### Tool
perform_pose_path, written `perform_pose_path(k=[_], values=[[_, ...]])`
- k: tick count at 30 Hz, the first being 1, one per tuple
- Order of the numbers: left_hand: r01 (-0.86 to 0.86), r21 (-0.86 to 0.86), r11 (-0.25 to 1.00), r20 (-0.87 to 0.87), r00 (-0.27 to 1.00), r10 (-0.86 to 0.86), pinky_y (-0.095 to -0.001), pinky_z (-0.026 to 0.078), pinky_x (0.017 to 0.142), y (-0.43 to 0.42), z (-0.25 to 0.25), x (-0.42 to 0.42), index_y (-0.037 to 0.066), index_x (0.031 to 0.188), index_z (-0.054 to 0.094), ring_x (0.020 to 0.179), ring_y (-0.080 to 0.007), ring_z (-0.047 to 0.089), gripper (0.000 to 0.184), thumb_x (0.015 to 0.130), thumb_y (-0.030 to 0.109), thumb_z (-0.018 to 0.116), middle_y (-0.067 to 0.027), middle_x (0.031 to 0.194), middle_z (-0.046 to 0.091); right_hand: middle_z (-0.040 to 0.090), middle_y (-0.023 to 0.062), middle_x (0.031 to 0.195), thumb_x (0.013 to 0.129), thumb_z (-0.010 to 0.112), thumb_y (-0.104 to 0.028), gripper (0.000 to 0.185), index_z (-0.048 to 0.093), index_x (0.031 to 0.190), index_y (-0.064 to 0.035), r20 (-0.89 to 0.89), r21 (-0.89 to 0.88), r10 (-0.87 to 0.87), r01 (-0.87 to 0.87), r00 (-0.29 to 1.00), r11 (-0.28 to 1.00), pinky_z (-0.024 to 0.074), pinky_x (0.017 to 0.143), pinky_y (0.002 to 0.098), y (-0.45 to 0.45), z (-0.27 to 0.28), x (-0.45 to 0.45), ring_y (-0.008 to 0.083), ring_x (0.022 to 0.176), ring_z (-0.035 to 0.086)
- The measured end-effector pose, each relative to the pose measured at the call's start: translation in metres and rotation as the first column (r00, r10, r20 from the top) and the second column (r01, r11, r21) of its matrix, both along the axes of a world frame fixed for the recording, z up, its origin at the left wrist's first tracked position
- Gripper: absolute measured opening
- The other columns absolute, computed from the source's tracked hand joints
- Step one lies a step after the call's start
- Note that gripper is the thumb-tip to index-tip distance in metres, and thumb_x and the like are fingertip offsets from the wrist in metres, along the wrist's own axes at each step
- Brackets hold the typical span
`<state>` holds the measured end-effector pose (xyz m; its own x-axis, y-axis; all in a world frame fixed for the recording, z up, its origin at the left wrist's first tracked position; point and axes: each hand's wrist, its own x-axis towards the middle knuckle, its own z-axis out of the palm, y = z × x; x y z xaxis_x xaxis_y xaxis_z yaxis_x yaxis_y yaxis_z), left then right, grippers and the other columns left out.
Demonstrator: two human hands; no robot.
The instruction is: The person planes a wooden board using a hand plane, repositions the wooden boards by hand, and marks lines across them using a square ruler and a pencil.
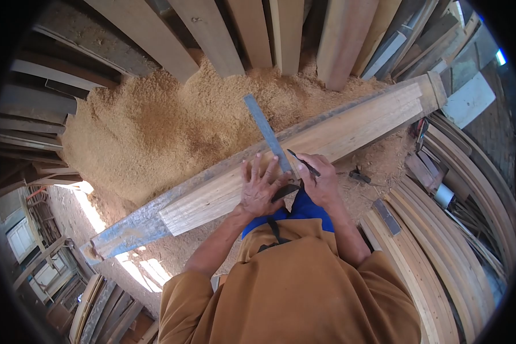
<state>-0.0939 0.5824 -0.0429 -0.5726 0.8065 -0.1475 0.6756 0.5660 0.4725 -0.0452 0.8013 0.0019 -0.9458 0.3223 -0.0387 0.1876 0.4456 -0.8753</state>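
Square [262, 127] touched the spread fingers of left hand [260, 188]; right hand [322, 182] (just beside them) pinched dark pen [305, 164].

Near head view, forward-down (edges seemingly warped)

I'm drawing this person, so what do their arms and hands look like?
Wide brown cloth sleeves stop around the elbows, leaving both slim forearms bare. The left hand and right hand have no gloves, and I see no watch or bracelet on either wrist.
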Motion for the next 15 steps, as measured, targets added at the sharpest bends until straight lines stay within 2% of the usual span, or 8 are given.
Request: perform_pose_path(k=[7, 10, 15], values=[[-0.007, 0.021, 1.0, -0.037, 0.999, 0.008, -0.0755, 0.006, 0.12, 0.001, -0.002, 0.002, 0.037, 0.146, 0.062, 0.156, -0.0525, 0.019, 0.078, 0.071, 0.045, 0.081, -0.0165, 0.17, 0.032, 0.073, 0.0208, 0.106, 0.099, 0.068, -0.012, 0.026, 0.072, 0.12, 0.0016, 0.036, -0.024, 0.002, -0.001, 0.999, 1.0, 0.0558, 0.085, 0.0399, 0.0, 0.0, -0.005, 0.034, 0.095, 0.071], [0.01, -0.038, 0.999, -0.019, 1.0, -0.011, -0.0799, 0.006, 0.118, 0.0, -0.003, 0.002, 0.04, 0.149, 0.058, 0.158, -0.0518, 0.013, 0.083, 0.071, 0.052, 0.082, -0.0134, 0.174, 0.025, 0.072, 0.0207, 0.104, 0.098, 0.069, -0.012, 0.026, 0.072, 0.12, 0.0019, -0.025, -0.012, 0.005, -0.006, 1.0, 1.0, 0.0543, 0.085, 0.0428, -0.004, 0.0, -0.012, 0.0363, 0.095, 0.068], [0.007, -0.035, 0.999, -0.002, 1.0, -0.007, -0.08, 0.006, 0.118, 0.0, -0.005, 0.001, 0.04, 0.149, 0.058, 0.158, -0.0517, 0.013, 0.081, 0.073, 0.052, 0.08, -0.0131, 0.174, 0.024, 0.072, 0.018, 0.104, 0.096, 0.069, -0.011, 0.024, 0.072, 0.117, -0.0002, -0.033, 0.032, 0.073, -0.072, 0.997, 0.997, 0.0527, 0.088, 0.0459, -0.006, -0.006, -0.019, 0.0376, 0.096, 0.066]])
